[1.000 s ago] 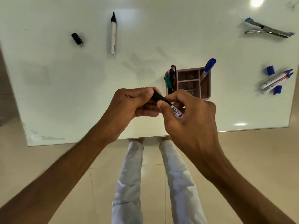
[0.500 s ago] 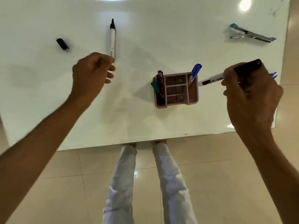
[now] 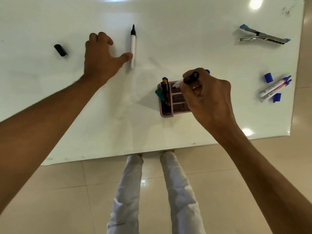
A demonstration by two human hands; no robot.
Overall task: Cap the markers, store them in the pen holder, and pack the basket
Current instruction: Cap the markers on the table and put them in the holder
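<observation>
My right hand (image 3: 208, 97) grips a capped black marker (image 3: 187, 79) and holds it upright, its lower end inside a rear slot of the pink pen holder (image 3: 166, 114). The holder's left slot has several capped pens (image 3: 163, 92). My left hand (image 3: 101, 55) is spread open over the white table, its thumb touching an uncapped black marker (image 3: 132, 48) that lies flat. A loose black cap (image 3: 60, 50) lies to the left of that hand. Two uncapped blue markers (image 3: 274, 87) lie at the right with two blue caps (image 3: 268, 77) beside them.
A metal stapler with blue ends (image 3: 263, 37) lies at the far right of the white table (image 3: 185, 39). The table's near edge runs just above my white trouser legs (image 3: 133, 191); beige floor tiles lie below.
My right hand swung from the right back over the holder and tipped the capped black marker down into it. My left hand reached further out and opened next to the uncapped black marker.
</observation>
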